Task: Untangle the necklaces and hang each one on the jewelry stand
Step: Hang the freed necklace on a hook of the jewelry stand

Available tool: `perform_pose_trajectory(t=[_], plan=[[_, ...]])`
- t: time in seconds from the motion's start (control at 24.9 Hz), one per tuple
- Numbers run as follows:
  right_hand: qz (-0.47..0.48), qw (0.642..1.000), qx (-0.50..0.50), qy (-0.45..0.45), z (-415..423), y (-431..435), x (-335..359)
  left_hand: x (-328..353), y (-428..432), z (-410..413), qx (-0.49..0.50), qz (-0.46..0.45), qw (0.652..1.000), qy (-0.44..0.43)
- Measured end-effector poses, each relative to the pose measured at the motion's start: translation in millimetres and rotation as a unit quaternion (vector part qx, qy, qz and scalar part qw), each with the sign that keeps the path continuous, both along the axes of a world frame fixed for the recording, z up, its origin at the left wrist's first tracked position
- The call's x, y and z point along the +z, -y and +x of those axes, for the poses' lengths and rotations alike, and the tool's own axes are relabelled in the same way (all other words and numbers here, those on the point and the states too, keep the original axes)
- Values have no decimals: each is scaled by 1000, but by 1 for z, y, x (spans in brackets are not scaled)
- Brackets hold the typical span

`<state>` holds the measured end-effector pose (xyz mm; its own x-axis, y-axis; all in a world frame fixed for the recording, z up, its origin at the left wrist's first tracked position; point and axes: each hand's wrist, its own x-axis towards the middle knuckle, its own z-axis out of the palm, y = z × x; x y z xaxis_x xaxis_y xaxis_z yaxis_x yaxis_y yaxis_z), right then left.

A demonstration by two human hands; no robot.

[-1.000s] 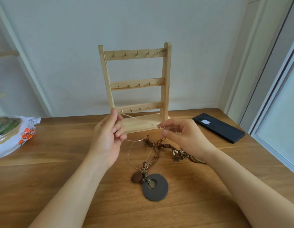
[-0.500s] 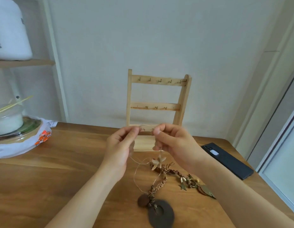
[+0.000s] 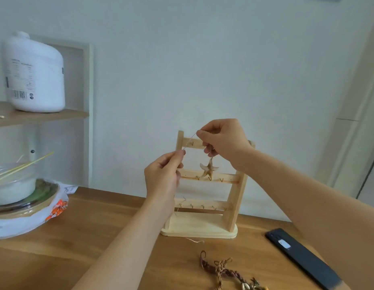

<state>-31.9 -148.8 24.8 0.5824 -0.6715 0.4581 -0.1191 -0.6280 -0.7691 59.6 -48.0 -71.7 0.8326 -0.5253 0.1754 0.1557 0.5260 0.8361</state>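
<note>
A wooden jewelry stand (image 3: 234, 197) with three hook rails stands at the back of the table. In front of its top rail my right hand (image 3: 222, 140) pinches a thin wire necklace. A pale starfish pendant (image 3: 209, 170) dangles from that hand, level with the middle rail. My left hand (image 3: 164, 174) pinches the same wire lower and to the left, so the wire (image 3: 189, 141) stretches taut between the two hands. A brown braided necklace (image 3: 221, 273) with small shells lies on the table in front of the stand.
A black phone (image 3: 303, 256) lies on the wooden table (image 3: 77, 237) to the right. At the left, a glass bowl (image 3: 12, 183) sits on plates over a white bag. A white jug (image 3: 35, 74) stands on a shelf above.
Both hands have risen from the table up to the stand's top rail, lifting the wire necklace and its starfish pendant clear of the braided one. The view has tilted upward.
</note>
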Motion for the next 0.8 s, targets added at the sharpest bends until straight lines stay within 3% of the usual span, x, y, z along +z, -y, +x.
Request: perform_pose_trajectory(t=[0.36,0.52,0.8], plan=[[-215,969,-116,-35,37,8,-13,-15,18,16,7,28,999,-33],[-135,986,-95,34,32,5,-33,-31,20,16,-5,53,998,-25],[-171,980,-100,27,20,12,-39,-27,23,16,9,46,998,30]])
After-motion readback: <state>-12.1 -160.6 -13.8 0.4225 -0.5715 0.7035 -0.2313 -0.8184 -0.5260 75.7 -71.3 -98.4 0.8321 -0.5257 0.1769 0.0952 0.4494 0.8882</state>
